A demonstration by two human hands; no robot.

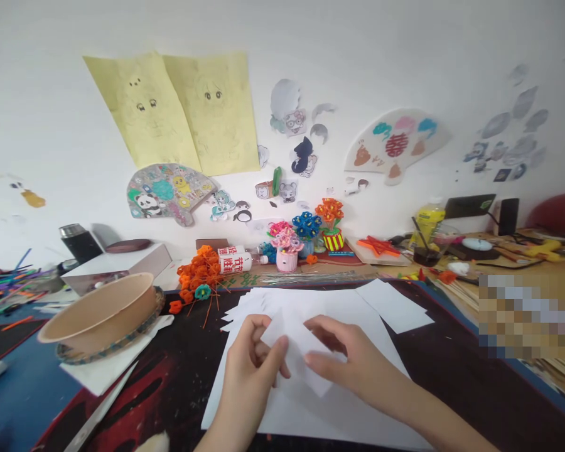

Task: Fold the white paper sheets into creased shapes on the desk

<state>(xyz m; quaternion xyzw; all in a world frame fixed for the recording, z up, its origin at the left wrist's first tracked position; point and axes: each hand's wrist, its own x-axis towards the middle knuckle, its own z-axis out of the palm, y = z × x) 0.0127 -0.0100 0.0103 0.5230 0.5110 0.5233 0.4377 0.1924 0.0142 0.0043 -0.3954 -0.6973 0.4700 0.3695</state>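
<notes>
A small white piece of paper is between my two hands, above larger white sheets on a dark mat. My left hand pinches its left edge, thumb in front and fingers curled behind. On the right side of the piece, my right hand has its thumb and fingers apart, bent around the edge; its fingertips are partly behind the paper. More white sheets lie fanned under and behind the hands, with one sheet angled at the right.
A beige bowl stands at the left, near orange pipe-cleaner flowers. Small flower pots line the back by the wall. A cup of dark liquid and a yellow bottle stand at the right back.
</notes>
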